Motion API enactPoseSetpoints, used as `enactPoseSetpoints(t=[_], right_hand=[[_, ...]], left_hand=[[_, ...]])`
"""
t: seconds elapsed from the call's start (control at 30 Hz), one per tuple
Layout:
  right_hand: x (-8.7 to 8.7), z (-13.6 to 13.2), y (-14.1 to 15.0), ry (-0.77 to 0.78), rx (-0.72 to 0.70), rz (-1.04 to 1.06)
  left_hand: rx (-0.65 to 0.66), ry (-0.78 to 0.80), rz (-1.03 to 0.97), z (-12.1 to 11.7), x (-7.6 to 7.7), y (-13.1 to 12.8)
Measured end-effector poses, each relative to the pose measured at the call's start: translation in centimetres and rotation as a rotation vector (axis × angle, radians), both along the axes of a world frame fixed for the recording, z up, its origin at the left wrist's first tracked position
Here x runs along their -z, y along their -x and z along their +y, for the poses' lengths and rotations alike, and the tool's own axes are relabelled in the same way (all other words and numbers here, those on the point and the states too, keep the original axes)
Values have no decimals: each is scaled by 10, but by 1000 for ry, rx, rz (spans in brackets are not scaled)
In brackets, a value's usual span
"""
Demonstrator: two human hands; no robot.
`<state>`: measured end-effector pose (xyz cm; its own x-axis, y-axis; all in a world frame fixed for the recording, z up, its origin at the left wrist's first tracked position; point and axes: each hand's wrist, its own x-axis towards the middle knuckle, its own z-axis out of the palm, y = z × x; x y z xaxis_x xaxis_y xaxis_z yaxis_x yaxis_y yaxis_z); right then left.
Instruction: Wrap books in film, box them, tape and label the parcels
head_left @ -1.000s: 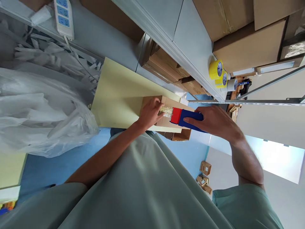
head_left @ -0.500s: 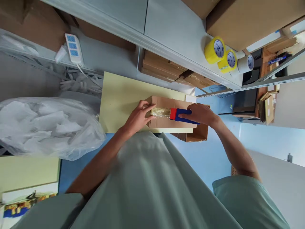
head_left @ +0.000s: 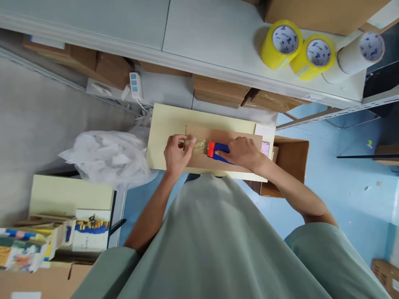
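1. The right hand (head_left: 245, 153) has its fingers closed around the blue body of a tape dispenser (head_left: 220, 152), thumb laid along its near side; the red head points toward the left hand.
2. The left hand (head_left: 175, 155) is at one end of a cardboard box (head_left: 215, 166), thumb and forefinger a little apart beside the tape; whether they pinch anything I cannot tell.
3. Clear, shiny tape (head_left: 201, 146) runs along the top of the box between the left hand and the dispenser's red head.
4. The box lies flat, lengthwise, on a pale yellow desk (head_left: 163, 124), right in front of the person.
5. At the right end of the desk, just beyond the box, are a phone (head_left: 265, 148) with a lit screen and a white flat item (head_left: 263, 130).
6. Past that end, lower down, is an open carton (head_left: 293, 162).
7. Left of the desk sits a plastic bag (head_left: 104, 160) stuffed with white material.
8. Beyond the desk's far edge is a power strip (head_left: 135, 86), with brown boxes (head_left: 220, 89) to its right.
9. Above them, a grey shelf (head_left: 212, 35) carries two yellow tape rolls (head_left: 274, 52) and a white roll (head_left: 352, 58).
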<state>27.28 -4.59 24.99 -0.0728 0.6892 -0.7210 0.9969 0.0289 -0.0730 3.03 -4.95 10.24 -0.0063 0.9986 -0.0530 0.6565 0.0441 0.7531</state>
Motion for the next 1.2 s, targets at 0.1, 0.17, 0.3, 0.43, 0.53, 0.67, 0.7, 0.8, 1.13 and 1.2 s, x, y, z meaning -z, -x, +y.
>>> enactPoseSetpoints(t=[0.1, 0.17, 0.3, 0.43, 0.53, 0.67, 0.7, 0.8, 1.13, 1.2], right_hand=[[4, -1, -6, -18, -6, 63], [7, 0, -10, -27, -20, 105], [10, 3, -17, -38, -59, 175], [3, 3, -53, -18, -60, 232], [-13, -12, -117, 9, 13, 191], [-38, -48, -223, 15, 155, 142], [-42, -57, -245, 4, 174, 159], [-41, -74, -284, 25, 195, 200], [21, -65, -249, 18, 165, -3], [28, -64, -235, 26, 172, -38]], left_hand=[[-135, -67, 126, -5, 14, -31], [-130, -83, 160, -6, 22, -43], [-116, -44, 252, -4, 27, -45], [-115, -34, 310, -1, 29, -38], [-125, -47, 350, 2, 33, -37], [-121, -54, 406, 7, 36, -37], [-116, -53, 414, 7, 36, -37], [-107, -46, 425, 9, 36, -35], [-94, -14, 417, 14, 36, -32], [-95, -6, 400, 15, 36, -31]])
